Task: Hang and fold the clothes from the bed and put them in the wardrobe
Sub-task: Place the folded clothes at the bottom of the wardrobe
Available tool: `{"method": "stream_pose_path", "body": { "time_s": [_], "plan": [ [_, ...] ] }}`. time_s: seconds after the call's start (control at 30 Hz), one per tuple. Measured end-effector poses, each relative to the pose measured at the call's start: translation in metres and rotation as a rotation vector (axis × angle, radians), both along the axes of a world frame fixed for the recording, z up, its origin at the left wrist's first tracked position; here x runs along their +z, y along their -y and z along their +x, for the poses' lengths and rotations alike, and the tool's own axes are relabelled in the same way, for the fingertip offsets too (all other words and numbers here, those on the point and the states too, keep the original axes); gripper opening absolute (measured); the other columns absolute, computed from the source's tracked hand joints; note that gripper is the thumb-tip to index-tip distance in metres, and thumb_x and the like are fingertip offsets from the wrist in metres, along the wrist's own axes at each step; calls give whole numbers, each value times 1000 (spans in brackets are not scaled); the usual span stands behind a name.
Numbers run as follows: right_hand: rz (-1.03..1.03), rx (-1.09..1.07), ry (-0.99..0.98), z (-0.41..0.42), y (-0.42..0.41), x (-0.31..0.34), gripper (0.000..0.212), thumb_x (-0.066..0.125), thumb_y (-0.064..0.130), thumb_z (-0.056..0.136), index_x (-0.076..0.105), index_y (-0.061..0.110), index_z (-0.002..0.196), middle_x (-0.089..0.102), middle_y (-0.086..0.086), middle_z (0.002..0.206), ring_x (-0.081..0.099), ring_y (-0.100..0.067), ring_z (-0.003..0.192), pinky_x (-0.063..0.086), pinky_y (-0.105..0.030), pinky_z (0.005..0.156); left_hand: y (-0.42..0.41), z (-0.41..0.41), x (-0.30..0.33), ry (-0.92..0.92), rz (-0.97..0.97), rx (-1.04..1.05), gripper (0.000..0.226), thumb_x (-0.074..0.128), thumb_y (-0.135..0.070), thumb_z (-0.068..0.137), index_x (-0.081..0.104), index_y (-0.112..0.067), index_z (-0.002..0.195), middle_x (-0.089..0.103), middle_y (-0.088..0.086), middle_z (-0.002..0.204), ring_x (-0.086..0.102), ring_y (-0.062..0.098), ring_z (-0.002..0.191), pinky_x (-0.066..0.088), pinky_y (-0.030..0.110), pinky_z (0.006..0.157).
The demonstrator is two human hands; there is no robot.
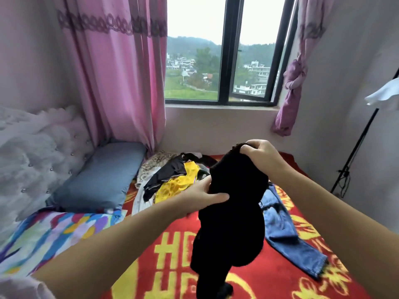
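- One black garment is hanging in the air above the bed, at the centre of the view, its long axis running from 12 o'clock down to 6 o'clock.
- The right hand is gripping the garment's top end, fingers curled over the cloth; the garment is dropping from these fingers toward 6 o'clock.
- The left hand is pinching its side lower down, at 9 o'clock from the cloth, thumb clamped across the front.
- The right hand is seeming to carry the weight, so it is probably the pivot for any spreading or folding.
- One pair of blue jeans is lying flat at 3 o'clock.
- One mixed heap of clothes, black and yellow among them, is waiting at 10 o'clock; its pieces are too tangled to count.
- One grey-blue pillow is lying at 9 o'clock.
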State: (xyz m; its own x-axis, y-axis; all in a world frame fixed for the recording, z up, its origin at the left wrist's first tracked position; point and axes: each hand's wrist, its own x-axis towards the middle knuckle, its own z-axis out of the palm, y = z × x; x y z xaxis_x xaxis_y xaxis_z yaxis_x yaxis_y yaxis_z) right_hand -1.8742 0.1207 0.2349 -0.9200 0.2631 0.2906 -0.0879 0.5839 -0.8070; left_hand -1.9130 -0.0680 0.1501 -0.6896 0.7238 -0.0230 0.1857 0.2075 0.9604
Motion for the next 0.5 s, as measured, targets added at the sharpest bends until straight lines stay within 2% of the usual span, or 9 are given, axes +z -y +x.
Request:
{"method": "stream_pose_path", "body": {
  "time_s": [0.03,0.1,0.17,0.2,0.23,0.3,0.37,0.43,0.5],
  "plan": [
    [-25,38,12,-2,1,1,26,57,18,85,55,-7,77,45,-8,63,45,-19,59,35,-31,57,-6,-4,-7,-84,-34,99,35,62,-27,88,57,-17,121,66,-4,109,62,11,99,49,29,85],
    [-19,83,29,-2,0,10,19,56,17,86,58,0,77,46,-4,62,45,-16,56,34,-27,52,-12,-14,-10,-170,29,297,21,52,-11,96,62,1,111,63,3,95,56,15,88,44,31,79],
    [59,106,107,2,-14,20,8,56,17,87,60,12,82,53,1,67,47,-13,57,38,-24,51,-11,-27,3,-217,154,406,18,47,-5,98,63,1,105,61,-1,85,53,8,78,42,23,71],
    [97,147,194,5,-23,23,5,58,16,87,61,16,92,59,1,78,53,-14,62,44,-24,57,-10,-32,14,-233,214,413,17,46,-3,98,63,-4,99,60,-6,79,51,4,72,42,20,65],
    [125,203,301,8,-34,25,19,62,16,86,59,19,105,63,0,92,60,-17,74,50,-27,69,-11,-34,27,-252,253,388,19,46,-3,97,62,-10,90,57,-11,70,49,1,64,40,17,59],
    [136,323,438,14,-42,20,40,67,13,86,53,18,123,63,-5,109,64,-20,94,51,-35,89,-18,-35,51,-326,226,250,25,48,-7,96,58,-18,76,50,-17,57,44,-2,52,34,16,50],
    [124,365,372,16,-39,6,31,62,5,89,57,2,119,63,-8,97,58,-17,88,48,-34,85,-32,-33,71,-425,112,79,25,51,-14,96,61,-21,75,53,-18,57,47,-3,53,36,11,50],
    [-28,310,251,17,-40,-4,17,58,0,91,62,-8,106,53,-11,86,48,-21,79,39,-36,74,-39,-36,88,-479,-32,-47,21,55,-25,94,63,-26,75,55,-19,60,49,-4,54,38,11,52],
    [-229,268,215,21,-50,1,13,60,5,91,72,2,88,56,-12,77,50,-21,64,41,-31,61,-35,-45,98,-522,-216,-150,16,64,-33,89,62,-28,73,56,-19,60,51,-3,54,40,12,54]
  ]
}}
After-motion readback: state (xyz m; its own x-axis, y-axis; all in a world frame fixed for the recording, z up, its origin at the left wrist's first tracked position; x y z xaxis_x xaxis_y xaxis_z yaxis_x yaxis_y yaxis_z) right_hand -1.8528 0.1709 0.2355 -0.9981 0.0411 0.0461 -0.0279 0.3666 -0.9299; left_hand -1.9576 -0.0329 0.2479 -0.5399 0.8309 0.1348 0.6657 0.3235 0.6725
